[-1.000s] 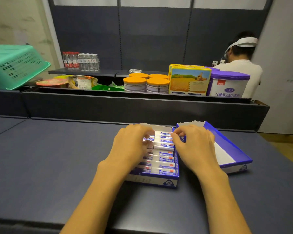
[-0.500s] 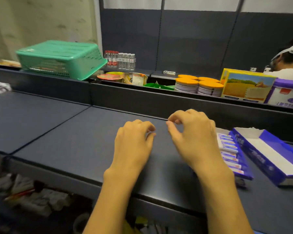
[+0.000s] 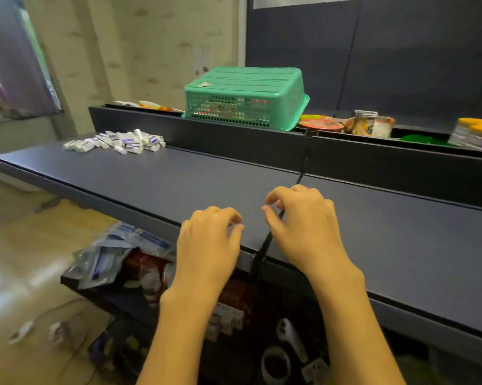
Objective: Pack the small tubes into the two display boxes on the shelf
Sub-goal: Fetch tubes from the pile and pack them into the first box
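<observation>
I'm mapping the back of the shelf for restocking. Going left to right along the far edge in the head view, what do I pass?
Pile of small tubes → upturned green basket → red-lidded bowl → clear packet of food → orange-lidded tins.

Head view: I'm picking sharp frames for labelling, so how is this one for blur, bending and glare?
Head view: tube pile soft, its print unreadable; lower-left clutter and floor smeared; shelf edges splay toward the corners; pale sheen on the floor; both hands fairly crisp.
</observation>
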`<control>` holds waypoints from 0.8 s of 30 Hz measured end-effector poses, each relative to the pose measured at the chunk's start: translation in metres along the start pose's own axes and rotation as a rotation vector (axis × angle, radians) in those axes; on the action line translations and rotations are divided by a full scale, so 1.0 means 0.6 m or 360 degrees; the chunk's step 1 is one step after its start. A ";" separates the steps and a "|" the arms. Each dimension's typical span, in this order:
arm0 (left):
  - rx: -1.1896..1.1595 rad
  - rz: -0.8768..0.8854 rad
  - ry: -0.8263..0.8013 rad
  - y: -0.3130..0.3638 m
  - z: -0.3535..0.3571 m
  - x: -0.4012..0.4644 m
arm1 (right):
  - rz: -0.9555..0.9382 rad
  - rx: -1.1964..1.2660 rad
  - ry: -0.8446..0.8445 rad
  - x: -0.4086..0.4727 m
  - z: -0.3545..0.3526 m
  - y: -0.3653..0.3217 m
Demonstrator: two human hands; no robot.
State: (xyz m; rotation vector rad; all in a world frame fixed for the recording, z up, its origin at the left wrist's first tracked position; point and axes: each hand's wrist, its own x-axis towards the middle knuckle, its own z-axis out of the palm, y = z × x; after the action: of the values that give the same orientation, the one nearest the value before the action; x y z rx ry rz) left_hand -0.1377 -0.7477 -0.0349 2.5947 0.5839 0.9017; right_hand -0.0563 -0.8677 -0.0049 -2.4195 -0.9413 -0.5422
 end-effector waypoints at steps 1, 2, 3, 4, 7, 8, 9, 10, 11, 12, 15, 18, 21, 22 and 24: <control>-0.0001 -0.0007 0.0009 -0.027 -0.008 0.009 | -0.0007 0.0001 -0.0003 0.013 0.016 -0.022; 0.0000 -0.0010 0.0023 -0.052 -0.016 0.019 | -0.0019 -0.0003 -0.0008 0.026 0.032 -0.044; 0.0000 -0.0015 0.0035 -0.079 -0.022 0.030 | -0.0037 -0.0012 -0.0021 0.040 0.049 -0.066; 0.0000 -0.0021 0.0042 -0.107 -0.028 0.041 | -0.0055 -0.0016 -0.0039 0.054 0.068 -0.088; -0.0004 -0.0059 0.0029 -0.200 -0.042 0.078 | -0.0093 0.0018 -0.0079 0.106 0.127 -0.151; -0.0002 -0.0080 0.0020 -0.233 -0.047 0.093 | -0.0106 0.0033 -0.0080 0.126 0.149 -0.173; 0.0011 -0.0102 0.0017 -0.266 -0.053 0.108 | -0.0119 0.0045 -0.0083 0.147 0.172 -0.197; 0.0035 -0.0122 0.0020 -0.299 -0.059 0.126 | -0.0133 0.0055 -0.0092 0.170 0.196 -0.222; 0.0061 -0.0144 0.0022 -0.332 -0.067 0.146 | -0.0147 0.0065 -0.0111 0.193 0.220 -0.248; 0.0087 -0.0162 0.0017 -0.363 -0.075 0.168 | -0.0155 0.0074 -0.0140 0.218 0.243 -0.274; 0.0172 -0.0167 -0.0005 -0.448 -0.102 0.243 | -0.0140 0.0082 -0.0207 0.293 0.301 -0.344; 0.0153 -0.0162 0.0020 -0.525 -0.123 0.313 | -0.0121 0.0069 -0.0189 0.360 0.349 -0.406; 0.0080 -0.0155 -0.0025 -0.599 -0.133 0.365 | -0.0103 0.0021 -0.0213 0.411 0.396 -0.464; 0.0058 -0.0147 -0.0046 -0.624 -0.134 0.381 | -0.0087 0.0005 -0.0217 0.425 0.412 -0.482; 0.0019 -0.0099 -0.0073 -0.674 -0.136 0.417 | -0.0042 -0.0027 -0.0201 0.454 0.444 -0.517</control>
State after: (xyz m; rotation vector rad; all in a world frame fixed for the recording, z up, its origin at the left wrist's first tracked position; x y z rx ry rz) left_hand -0.1202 -0.2657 -0.0216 2.5853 0.6558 0.8188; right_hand -0.0398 -0.3770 0.0124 -2.4838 -1.0254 -0.4124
